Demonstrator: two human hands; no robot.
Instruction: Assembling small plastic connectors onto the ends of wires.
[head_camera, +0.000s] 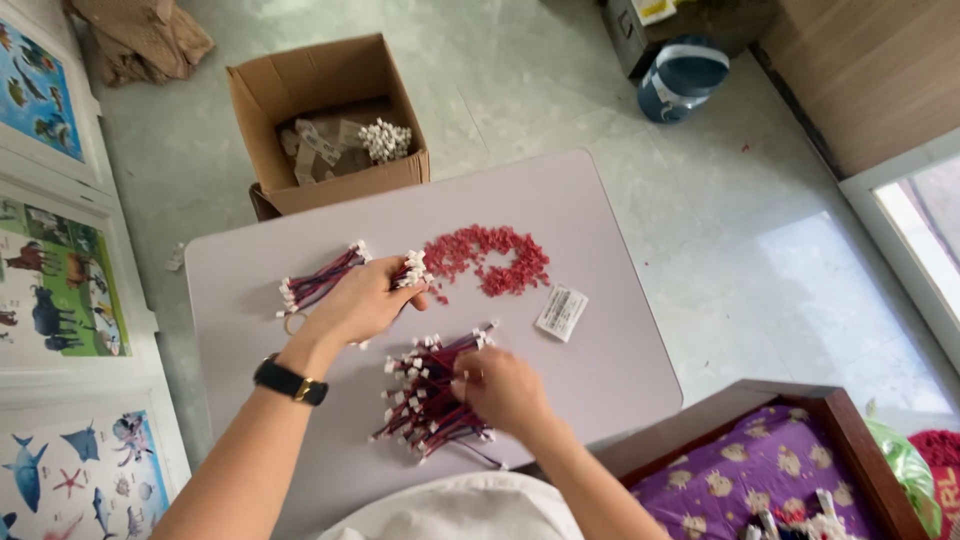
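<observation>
On a small pale table (600, 340) my left hand (362, 300) grips a bunch of short red-and-dark wires with white plug ends (410, 270). A bound bundle of the same wires (318, 285) lies just left of that hand. My right hand (500, 388) rests on a loose heap of such wires (425, 395) near the table's front edge, fingers pinching among them. A pile of small red pieces (487, 258) lies beyond both hands. A black watch sits on my left wrist.
A small white paper label (562, 311) lies right of the red pile. An open cardboard box (330, 120) with white connectors stands on the floor behind the table. A blue bucket (683, 78) sits far right. Animal posters line the left wall; a wooden-framed purple cushion (770, 470) is at bottom right.
</observation>
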